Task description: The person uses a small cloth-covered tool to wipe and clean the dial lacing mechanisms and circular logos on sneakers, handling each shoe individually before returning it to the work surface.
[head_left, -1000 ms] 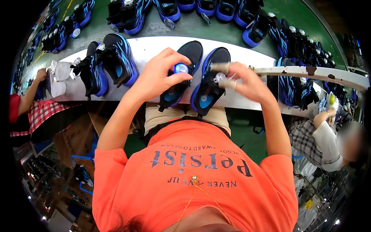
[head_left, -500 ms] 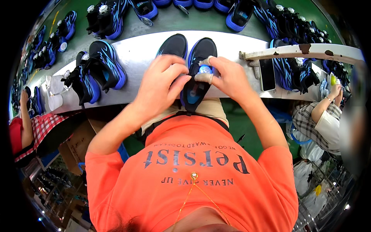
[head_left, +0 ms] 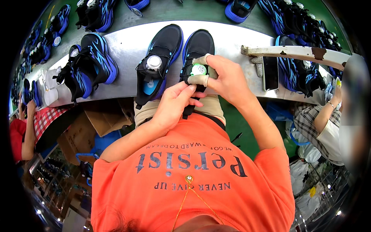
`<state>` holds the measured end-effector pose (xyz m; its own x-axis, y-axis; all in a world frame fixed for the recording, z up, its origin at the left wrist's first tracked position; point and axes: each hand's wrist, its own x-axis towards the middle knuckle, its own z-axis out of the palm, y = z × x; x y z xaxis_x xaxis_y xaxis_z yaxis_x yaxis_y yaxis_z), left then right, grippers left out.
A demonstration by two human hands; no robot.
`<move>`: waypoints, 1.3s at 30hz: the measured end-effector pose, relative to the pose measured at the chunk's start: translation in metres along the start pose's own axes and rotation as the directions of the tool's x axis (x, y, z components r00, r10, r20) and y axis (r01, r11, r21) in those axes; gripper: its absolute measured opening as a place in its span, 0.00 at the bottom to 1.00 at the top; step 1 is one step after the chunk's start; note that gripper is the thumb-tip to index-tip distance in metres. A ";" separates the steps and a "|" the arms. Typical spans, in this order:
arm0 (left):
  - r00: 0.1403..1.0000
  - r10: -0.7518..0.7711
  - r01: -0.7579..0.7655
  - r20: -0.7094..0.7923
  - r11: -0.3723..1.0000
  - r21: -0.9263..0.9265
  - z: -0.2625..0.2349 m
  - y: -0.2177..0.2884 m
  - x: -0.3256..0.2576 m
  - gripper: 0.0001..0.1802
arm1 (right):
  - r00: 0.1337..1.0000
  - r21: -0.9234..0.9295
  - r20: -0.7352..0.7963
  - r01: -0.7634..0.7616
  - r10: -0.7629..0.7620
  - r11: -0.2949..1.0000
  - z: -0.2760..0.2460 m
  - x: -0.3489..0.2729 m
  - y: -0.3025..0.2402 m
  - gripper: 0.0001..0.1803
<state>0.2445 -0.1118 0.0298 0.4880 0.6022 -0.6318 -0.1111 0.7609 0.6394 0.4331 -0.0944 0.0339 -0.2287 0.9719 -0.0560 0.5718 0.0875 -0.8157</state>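
Nearby, two black shoes [head_left: 176, 58]

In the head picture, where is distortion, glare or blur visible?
Head view: the metal bench edge bows with the fisheye lens and the corners go black; glare falls on the round dial under the right hand; a co-worker's face at the right rim is blurred.

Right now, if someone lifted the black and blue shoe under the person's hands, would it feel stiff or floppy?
Probably stiff below, soft above: the shoe has a thick blue sole, and its dark upper looks like fabric. It seems unlikely to roll, lying flat on the grey bench. The right hand pinches its round dial, which looks hard and smooth, while the left hand grips the tongue end.
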 end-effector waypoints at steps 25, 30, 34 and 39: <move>1.000 -0.002 0.001 -0.014 0.998 -0.058 0.006 -0.004 -0.008 0.16 | 0.990 0.159 0.069 0.108 -0.120 0.981 -0.011 0.004 0.002 0.19; 1.000 0.016 -0.015 0.006 0.996 -0.092 0.004 -0.009 -0.006 0.16 | 0.997 0.065 -0.029 -0.076 0.078 0.995 0.009 -0.012 -0.003 0.20; 1.000 0.009 -0.010 -0.013 0.996 -0.090 0.005 -0.008 -0.008 0.15 | 0.993 0.134 0.090 0.060 -0.072 0.989 -0.010 -0.001 0.004 0.20; 1.000 0.020 -0.022 -0.019 0.993 -0.113 0.008 -0.011 -0.006 0.15 | 0.997 0.124 0.046 0.048 -0.054 0.991 -0.004 -0.002 0.001 0.19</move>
<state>0.2497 -0.1257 0.0296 0.4688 0.6216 -0.6275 -0.2185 0.7700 0.5995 0.4374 -0.0948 0.0358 -0.2957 0.9545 -0.0384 0.4578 0.1063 -0.8827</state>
